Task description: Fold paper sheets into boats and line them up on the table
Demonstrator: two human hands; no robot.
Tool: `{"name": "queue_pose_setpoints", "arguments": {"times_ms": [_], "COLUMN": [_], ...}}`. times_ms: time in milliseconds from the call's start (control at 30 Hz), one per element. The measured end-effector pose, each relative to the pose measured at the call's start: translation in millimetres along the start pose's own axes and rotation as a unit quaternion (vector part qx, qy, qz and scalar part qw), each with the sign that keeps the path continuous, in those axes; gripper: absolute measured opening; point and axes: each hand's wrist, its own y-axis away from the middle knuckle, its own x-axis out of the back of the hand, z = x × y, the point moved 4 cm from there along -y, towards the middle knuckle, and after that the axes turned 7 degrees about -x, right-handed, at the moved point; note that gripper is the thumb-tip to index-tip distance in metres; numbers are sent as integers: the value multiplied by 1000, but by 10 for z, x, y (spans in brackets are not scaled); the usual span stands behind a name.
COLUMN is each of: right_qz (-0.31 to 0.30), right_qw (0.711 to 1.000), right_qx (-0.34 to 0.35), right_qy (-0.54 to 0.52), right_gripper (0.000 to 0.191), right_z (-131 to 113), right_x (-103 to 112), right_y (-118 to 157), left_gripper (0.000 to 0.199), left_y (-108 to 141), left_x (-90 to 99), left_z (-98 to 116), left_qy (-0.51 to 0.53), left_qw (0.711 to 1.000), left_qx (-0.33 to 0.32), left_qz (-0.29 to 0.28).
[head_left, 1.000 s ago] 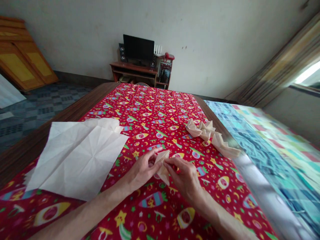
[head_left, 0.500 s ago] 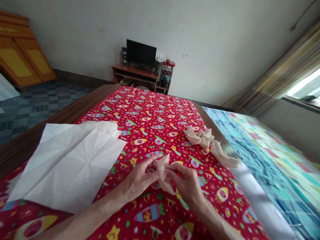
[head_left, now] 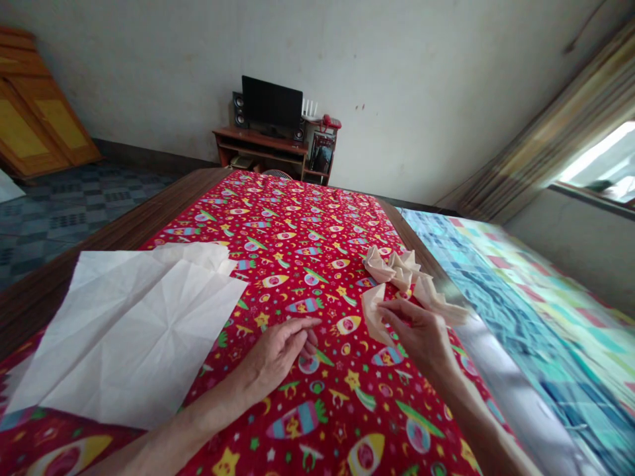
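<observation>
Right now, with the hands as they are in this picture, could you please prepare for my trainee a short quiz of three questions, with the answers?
1. Which hand pinches a folded paper piece?
2. True or false: the left hand also holds a folded paper piece.
3. On which part of the red rocket-print cloth does the large creased paper sheet lie?
A) The person's left side
B) The person's right side
C) The far end

Key:
1. The right hand.
2. False; the left hand looks empty.
3. A.
</observation>
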Motion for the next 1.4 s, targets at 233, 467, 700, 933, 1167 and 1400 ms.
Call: {"name": "queue_pose_setpoints", "arguments": {"times_ms": [233, 467, 700, 933, 1167, 1400], "right_qz": [38, -13, -21, -41, 121, -83], "right_qw": [973, 955, 952, 947, 950, 946], "right_qx": [68, 51, 44, 23, 104, 269], "right_qy": [215, 293, 303, 318, 269, 158], "right_gripper": [29, 29, 26, 33, 32, 35], "right_z": [475, 680, 640, 615, 229, -350], "right_x": [532, 477, 413, 511, 604, -294], "right_y": [-129, -236, -268, -235, 28, 704], "left_gripper": [36, 36, 37, 37, 37, 36], "left_y": [-15, 1, -4, 1, 27, 237], "left_x": [-6, -9, -6, -16, -4, 327], "left_z": [44, 64, 92, 66, 82, 498], "left_qy": [-36, -62, -85, -84, -99, -345], "left_qw": [999, 997, 995, 995, 992, 921], "left_qx": [-36, -39, -35, -45, -71, -177], "left_qz": [-19, -28, -36, -39, -41, -29]}}
